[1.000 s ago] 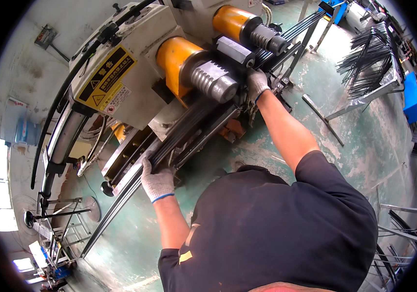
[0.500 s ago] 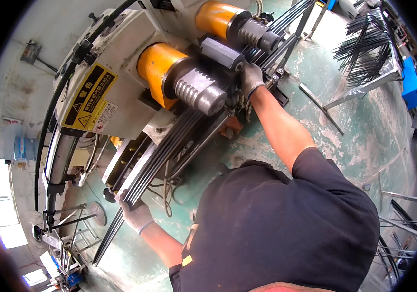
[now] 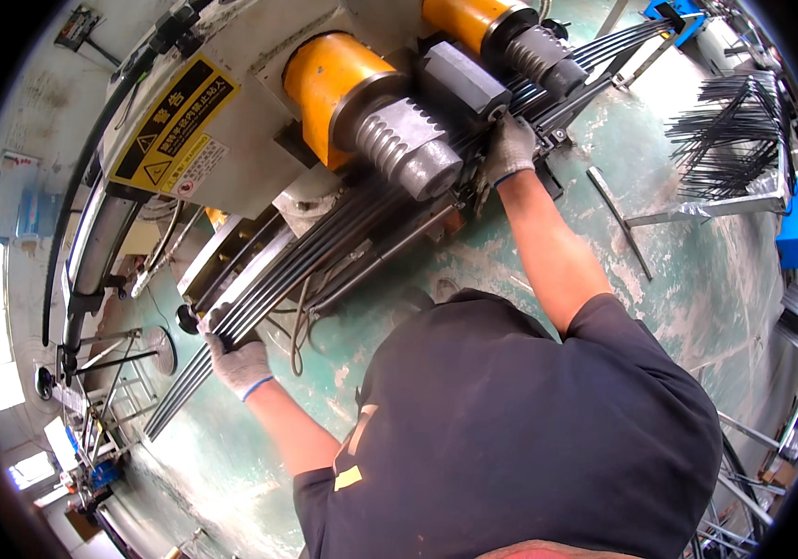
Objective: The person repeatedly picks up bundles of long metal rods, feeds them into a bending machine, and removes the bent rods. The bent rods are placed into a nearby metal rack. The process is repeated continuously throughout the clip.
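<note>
A bundle of long, thin dark metal rods (image 3: 259,291) runs diagonally from lower left to upper right along the front of a bending machine (image 3: 259,177). Toward its lower left end, my left hand (image 3: 239,365), in a whitish glove, is closed around the bundle. My right hand (image 3: 513,151), gloved the same way, is at the rods farther up, just below the end of a grey hexagonal block (image 3: 462,79); its fingertips are partly hidden, but it looks closed on them. Between my hands, a toothed steel cylinder (image 3: 408,144) on an orange housing (image 3: 329,84) juts out over the rods.
A second orange housing (image 3: 464,23) with a toothed cylinder stands at the upper right. Beyond it, a metal rack (image 3: 711,210) carries many bent black rods (image 3: 725,135). A black hose (image 3: 101,140) curves along the machine's left, and a cable loop (image 3: 298,349) hangs beneath the rods.
The view has shifted, so the machine sits higher in the picture and the rods' lower end farther left. Both hands stay at the rods, with no clear change of grip.
</note>
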Demonstrator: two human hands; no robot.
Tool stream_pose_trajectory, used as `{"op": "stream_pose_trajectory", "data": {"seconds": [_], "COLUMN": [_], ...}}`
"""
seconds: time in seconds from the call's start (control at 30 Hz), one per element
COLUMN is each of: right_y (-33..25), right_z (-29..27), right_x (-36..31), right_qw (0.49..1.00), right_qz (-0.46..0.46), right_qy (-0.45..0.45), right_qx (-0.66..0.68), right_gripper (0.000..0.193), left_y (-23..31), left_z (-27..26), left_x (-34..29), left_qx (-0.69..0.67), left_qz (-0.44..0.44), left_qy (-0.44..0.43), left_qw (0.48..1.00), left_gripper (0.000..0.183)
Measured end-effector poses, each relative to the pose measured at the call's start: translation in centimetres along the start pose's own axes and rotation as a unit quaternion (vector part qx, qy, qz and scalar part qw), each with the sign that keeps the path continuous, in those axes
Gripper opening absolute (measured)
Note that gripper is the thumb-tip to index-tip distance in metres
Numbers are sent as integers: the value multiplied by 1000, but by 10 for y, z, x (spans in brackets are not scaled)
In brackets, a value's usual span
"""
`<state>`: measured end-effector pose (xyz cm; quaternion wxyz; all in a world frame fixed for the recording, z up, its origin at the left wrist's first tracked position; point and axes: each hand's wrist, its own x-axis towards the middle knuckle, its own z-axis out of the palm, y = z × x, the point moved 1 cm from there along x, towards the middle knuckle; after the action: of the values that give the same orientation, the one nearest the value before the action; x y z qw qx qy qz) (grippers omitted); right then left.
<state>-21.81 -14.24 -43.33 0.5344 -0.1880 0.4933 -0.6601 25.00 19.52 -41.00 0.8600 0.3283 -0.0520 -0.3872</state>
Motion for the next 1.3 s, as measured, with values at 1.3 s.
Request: {"op": "stream_pose_trajectory", "data": {"seconds": [1.3], "right_y": [179], "right_z": [-217], "right_x": [-196], "right_qw": [-286], "right_qz": [-136], "right_qy": [-404], "right_qx": [-858], "right_gripper": [39], "left_y": [373], "left_z": [-284], "left_x": [56], "left_qx": [-43], "left_qz": [190], "left_qy": [282], "left_qw": [939], "left_gripper": [38]}}
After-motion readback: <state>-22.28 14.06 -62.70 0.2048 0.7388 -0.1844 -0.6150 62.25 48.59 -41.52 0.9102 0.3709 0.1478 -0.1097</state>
